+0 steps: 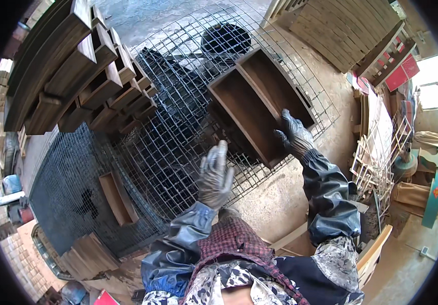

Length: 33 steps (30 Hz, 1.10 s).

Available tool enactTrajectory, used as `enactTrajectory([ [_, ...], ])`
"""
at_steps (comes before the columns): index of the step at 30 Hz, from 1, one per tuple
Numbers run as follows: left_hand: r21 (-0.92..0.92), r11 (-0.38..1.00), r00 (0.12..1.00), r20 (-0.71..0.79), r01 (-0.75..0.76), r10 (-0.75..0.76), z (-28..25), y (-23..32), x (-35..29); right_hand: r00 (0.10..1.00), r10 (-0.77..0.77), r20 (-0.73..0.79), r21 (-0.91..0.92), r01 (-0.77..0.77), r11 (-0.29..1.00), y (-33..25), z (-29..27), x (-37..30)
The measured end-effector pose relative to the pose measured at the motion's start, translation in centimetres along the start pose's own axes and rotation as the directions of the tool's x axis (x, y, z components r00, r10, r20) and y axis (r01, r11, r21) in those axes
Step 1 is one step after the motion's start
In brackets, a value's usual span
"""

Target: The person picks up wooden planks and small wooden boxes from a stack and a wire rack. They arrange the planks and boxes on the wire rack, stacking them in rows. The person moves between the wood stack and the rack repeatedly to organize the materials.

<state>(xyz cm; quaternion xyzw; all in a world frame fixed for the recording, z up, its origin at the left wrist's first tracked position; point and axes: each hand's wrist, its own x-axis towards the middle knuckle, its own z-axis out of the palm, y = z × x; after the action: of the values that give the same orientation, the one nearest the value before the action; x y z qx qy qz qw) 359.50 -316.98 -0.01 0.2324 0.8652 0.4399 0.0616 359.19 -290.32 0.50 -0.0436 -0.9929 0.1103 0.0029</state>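
Observation:
A dark brown wooden box with a divider and two long compartments sits at a slant on or just over a wire mesh grid. My right hand, in a dirty grey glove, is at the box's near right side. Its fingers reach over the divider end, thumb spread apart; I see no grip around the wood. Left of the box, my left hand hovers over the mesh in a matching glove. Its fingers are stretched out and it holds nothing.
Stacked brown wooden boxes rise at the left. A narrow wooden tray lies on mesh below them. Under the grid is a round black container. Slatted wooden panels lean at the far right, with a green machine nearer.

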Motion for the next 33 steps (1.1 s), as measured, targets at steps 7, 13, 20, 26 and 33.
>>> enactTrajectory([
  [7,0.256,0.923,0.901,0.401,-0.287,0.168,4.6,4.5,3.6,0.957,0.183,-0.223,0.11,-0.161,0.981,7.9,0.5,3.6],
  [13,0.308,0.905,0.902,0.402,-0.295,0.157,7.3,3.6,4.1,0.944,0.203,-0.259,0.155,-0.167,0.974,10.5,1.5,3.1],
  [20,0.297,0.915,0.925,0.343,-0.273,0.165,6.5,1.7,3.7,0.959,0.055,-0.279,0.188,-0.002,0.982,12.3,3.2,5.6],
  [26,0.263,0.924,0.96,0.03,-0.276,0.278,5.5,1.8,0.3,0.992,0.117,0.042,0.14,-0.122,0.983,12.6,-2.4,5.5],
  [33,0.257,0.856,0.889,-0.036,0.449,-0.456,-4.5,-6.7,-14.9,0.828,-0.348,-0.44,0.053,0.411,0.91,-4.0,-4.6,4.1],
])
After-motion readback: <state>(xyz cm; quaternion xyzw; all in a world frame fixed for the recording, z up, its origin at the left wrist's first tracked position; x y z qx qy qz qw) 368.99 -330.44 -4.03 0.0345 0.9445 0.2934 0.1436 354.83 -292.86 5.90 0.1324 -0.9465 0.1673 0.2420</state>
